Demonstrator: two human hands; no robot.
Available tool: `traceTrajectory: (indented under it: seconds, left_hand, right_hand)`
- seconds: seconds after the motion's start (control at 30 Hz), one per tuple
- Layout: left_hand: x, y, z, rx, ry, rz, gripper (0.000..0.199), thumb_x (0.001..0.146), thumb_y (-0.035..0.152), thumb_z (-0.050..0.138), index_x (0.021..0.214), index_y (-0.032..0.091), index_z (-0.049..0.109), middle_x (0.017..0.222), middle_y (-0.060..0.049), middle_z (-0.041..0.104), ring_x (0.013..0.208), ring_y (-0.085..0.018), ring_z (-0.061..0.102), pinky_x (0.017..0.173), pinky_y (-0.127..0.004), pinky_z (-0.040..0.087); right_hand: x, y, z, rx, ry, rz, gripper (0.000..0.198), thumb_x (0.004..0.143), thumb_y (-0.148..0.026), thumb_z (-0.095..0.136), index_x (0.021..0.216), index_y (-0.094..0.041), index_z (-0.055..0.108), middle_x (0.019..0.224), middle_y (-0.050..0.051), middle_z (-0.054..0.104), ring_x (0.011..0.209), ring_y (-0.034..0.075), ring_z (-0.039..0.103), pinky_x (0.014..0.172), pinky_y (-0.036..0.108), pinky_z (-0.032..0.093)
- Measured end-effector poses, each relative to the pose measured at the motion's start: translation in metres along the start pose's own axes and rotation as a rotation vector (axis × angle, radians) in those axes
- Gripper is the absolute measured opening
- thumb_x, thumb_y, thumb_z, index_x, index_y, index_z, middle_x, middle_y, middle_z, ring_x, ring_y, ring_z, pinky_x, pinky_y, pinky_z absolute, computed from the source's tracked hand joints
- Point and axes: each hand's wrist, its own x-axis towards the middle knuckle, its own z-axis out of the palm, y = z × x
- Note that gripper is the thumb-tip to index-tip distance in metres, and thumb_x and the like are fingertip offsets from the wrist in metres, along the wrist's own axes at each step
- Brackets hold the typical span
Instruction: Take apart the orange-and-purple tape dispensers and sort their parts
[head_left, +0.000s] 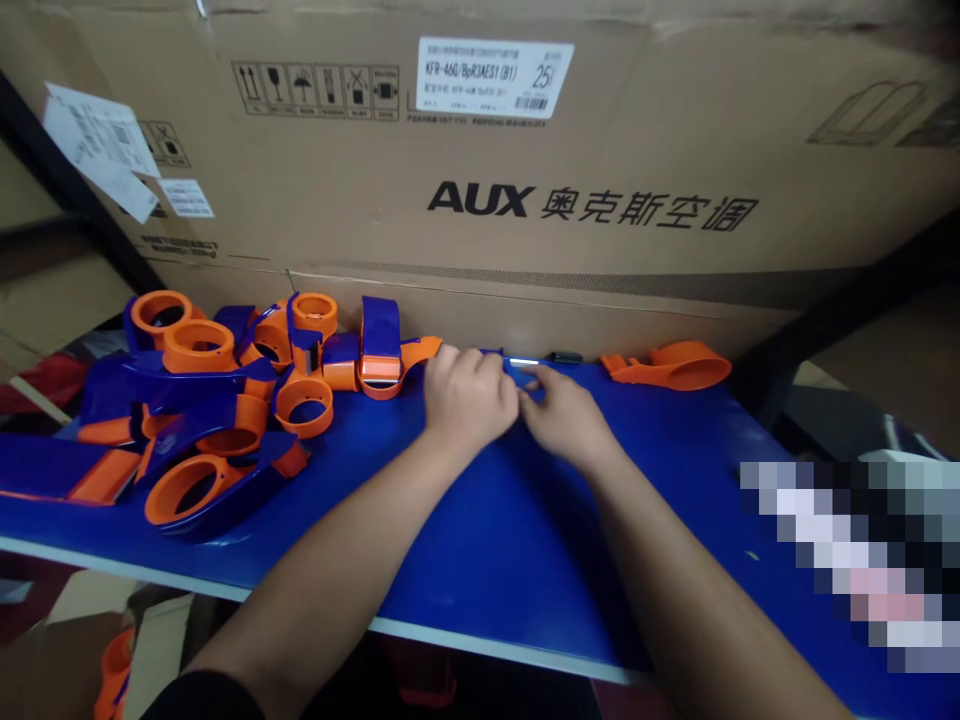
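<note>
My left hand is closed in a fist above the blue tabletop, and what it may hold is hidden. An orange tip shows just left of its knuckles, beside the nearest tape dispenser. Close on the right, my right hand has its fingers curled and thumb bent in toward the left hand; anything between them cannot be made out. Behind the fingers lie a shiny pale strip and a small black object, perhaps a marker.
Several orange and blue tape dispensers are heaped at the left. An orange dispenser part lies at the back right. A large cardboard box walls off the back. Dark metal posts stand at the sides. A pixelated patch covers the lower right.
</note>
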Motion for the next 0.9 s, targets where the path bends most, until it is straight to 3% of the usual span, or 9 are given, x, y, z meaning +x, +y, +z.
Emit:
traceTrajectory:
  seconds: [0.1, 0.17, 0.27, 0.33, 0.5, 0.67, 0.8, 0.9]
  left_hand:
    - [0.019, -0.024, -0.026, 0.175, 0.221, -0.232, 0.036, 0.095, 0.036, 0.052, 0.125, 0.023, 0.067, 0.137, -0.016, 0.056, 0.130, -0.038, 0.043, 0.106, -0.054, 0.037]
    - [0.027, -0.039, -0.035, 0.286, 0.263, -0.358, 0.048, 0.092, 0.041, 0.058, 0.136, 0.021, 0.060, 0.145, -0.019, 0.047, 0.133, -0.041, 0.039, 0.107, -0.055, 0.035]
    - [0.032, -0.057, -0.035, 0.390, 0.133, -0.482, 0.062, 0.090, 0.044, 0.061, 0.147, 0.020, 0.050, 0.135, -0.025, 0.051, 0.123, -0.042, 0.048, 0.100, -0.055, 0.040]
    - [0.033, -0.065, -0.029, 0.437, 0.037, -0.516, 0.059, 0.093, 0.038, 0.058, 0.149, 0.024, 0.048, 0.127, -0.024, 0.055, 0.115, -0.040, 0.053, 0.095, -0.053, 0.043]
    - [0.035, -0.073, -0.022, 0.510, 0.088, -0.502, 0.054, 0.096, 0.027, 0.051, 0.150, 0.031, 0.047, 0.124, -0.021, 0.056, 0.113, -0.036, 0.054, 0.093, -0.048, 0.045]
    - [0.037, -0.057, -0.047, 0.510, 0.244, -0.470, 0.059, 0.095, 0.032, 0.055, 0.152, 0.032, 0.044, 0.131, -0.022, 0.053, 0.118, -0.038, 0.052, 0.094, -0.050, 0.046]
    - [0.026, -0.030, -0.082, 0.373, 0.317, -0.379, 0.063, 0.093, 0.030, 0.057, 0.155, 0.031, 0.041, 0.138, -0.019, 0.053, 0.126, -0.038, 0.051, 0.104, -0.052, 0.044]
    - [0.006, -0.008, -0.098, 0.070, 0.204, -0.212, 0.066, 0.092, 0.028, 0.059, 0.155, 0.028, 0.042, 0.140, -0.013, 0.057, 0.130, -0.033, 0.054, 0.111, -0.048, 0.043]
  right_hand:
    - [-0.014, -0.012, 0.006, 0.108, 0.033, -0.042, 0.043, 0.091, -0.039, 0.062, 0.128, -0.019, 0.063, 0.106, 0.009, 0.076, 0.089, 0.025, 0.071, 0.079, 0.034, 0.053]
    - [-0.022, -0.015, 0.007, 0.130, 0.041, -0.080, 0.045, 0.090, -0.042, 0.063, 0.129, -0.019, 0.063, 0.104, 0.007, 0.077, 0.083, 0.024, 0.071, 0.075, 0.034, 0.052]
    - [-0.030, -0.015, 0.007, 0.149, 0.051, -0.130, 0.044, 0.090, -0.042, 0.063, 0.127, -0.019, 0.063, 0.102, 0.007, 0.077, 0.078, 0.023, 0.071, 0.072, 0.035, 0.052]
    - [-0.033, -0.016, 0.006, 0.174, 0.053, -0.158, 0.043, 0.090, -0.042, 0.063, 0.126, -0.019, 0.063, 0.099, 0.006, 0.077, 0.076, 0.023, 0.070, 0.071, 0.035, 0.052]
    - [-0.040, -0.020, 0.009, 0.246, 0.045, -0.207, 0.041, 0.090, -0.040, 0.063, 0.126, -0.020, 0.062, 0.095, 0.006, 0.077, 0.073, 0.022, 0.070, 0.068, 0.035, 0.051]
    - [-0.047, -0.026, 0.015, 0.314, 0.053, -0.271, 0.042, 0.091, -0.036, 0.063, 0.129, -0.019, 0.060, 0.100, 0.007, 0.075, 0.078, 0.023, 0.070, 0.071, 0.037, 0.054]
    - [-0.047, -0.028, 0.008, 0.375, 0.212, -0.318, 0.056, 0.088, -0.035, 0.066, 0.140, -0.019, 0.052, 0.118, 0.013, 0.069, 0.097, 0.027, 0.068, 0.078, 0.042, 0.057]
    - [-0.048, -0.028, -0.006, 0.393, 0.390, -0.456, 0.074, 0.085, -0.037, 0.071, 0.151, -0.022, 0.041, 0.134, 0.017, 0.059, 0.117, 0.031, 0.061, 0.091, 0.047, 0.056]
